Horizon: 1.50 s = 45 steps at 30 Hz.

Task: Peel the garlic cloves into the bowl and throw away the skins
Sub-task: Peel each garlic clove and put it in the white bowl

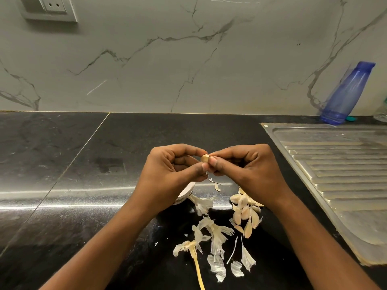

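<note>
view: head cam, looking down over the bench (pixel 83 185), which is black polished stone
left grip (pixel 173 174): the person's left hand, held up over the bench. Thumb and forefinger are closed narrow on the garlic clove (pixel 204 158), other fingers curled under
right grip (pixel 247 166): the right hand, meeting the left one tip to tip. Thumb and forefinger pinch the same clove from the other side
garlic clove: up in the air between the two hands. Only its pale yellowish end pokes out and fingertips hide the rest, so can't say how much skin is on it
bowl (pixel 184 194): on the bench right under the left hand and mostly covered. Just a sliver of pale rim and side shows, no idea what's in it
unpeeled cloves (pixel 245 210): small heap on the bench under the right wrist, all touching each other
skins (pixel 215 237): papery white bits scattered on the bench between the forearms, nearer the person than the bowl, just left of the heap
stalk (pixel 198 266): long dry yellow stem lying among the skins, pointing toward the person
drainboard (pixel 335 174): ribbed steel, set into the bench off to the right, well apart from the garlic
blue bottle (pixel 345 95): see-through, standing back right against the wall
wall (pixel 167 59): grey-white marble look with dark veins, socket (pixel 52 5) top left
</note>
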Available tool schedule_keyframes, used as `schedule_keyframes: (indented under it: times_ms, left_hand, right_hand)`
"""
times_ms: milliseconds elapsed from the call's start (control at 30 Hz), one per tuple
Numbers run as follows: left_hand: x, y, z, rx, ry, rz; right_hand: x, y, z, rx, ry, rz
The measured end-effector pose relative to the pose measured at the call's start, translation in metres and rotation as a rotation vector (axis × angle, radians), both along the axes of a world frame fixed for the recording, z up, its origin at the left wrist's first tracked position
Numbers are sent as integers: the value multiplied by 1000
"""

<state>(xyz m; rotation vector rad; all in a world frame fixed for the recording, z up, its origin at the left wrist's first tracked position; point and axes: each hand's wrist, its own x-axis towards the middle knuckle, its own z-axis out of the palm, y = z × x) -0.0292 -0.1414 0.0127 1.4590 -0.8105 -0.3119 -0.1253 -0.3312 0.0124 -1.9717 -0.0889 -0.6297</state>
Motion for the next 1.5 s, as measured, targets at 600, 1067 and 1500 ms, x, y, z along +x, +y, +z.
schedule_keyframes:
  times_ms: [600,1067,1500]
  left_hand:
    - [5,7,12,-154,313,-79]
    - [2,4,6,-22,146,-27]
    - [3,0,0,10,-95,99]
  right_hand:
    - [-8,-13,7,3,56,-9]
    - [-4,-6,4,89,218,98]
    - [-1,1,3,104,256,49]
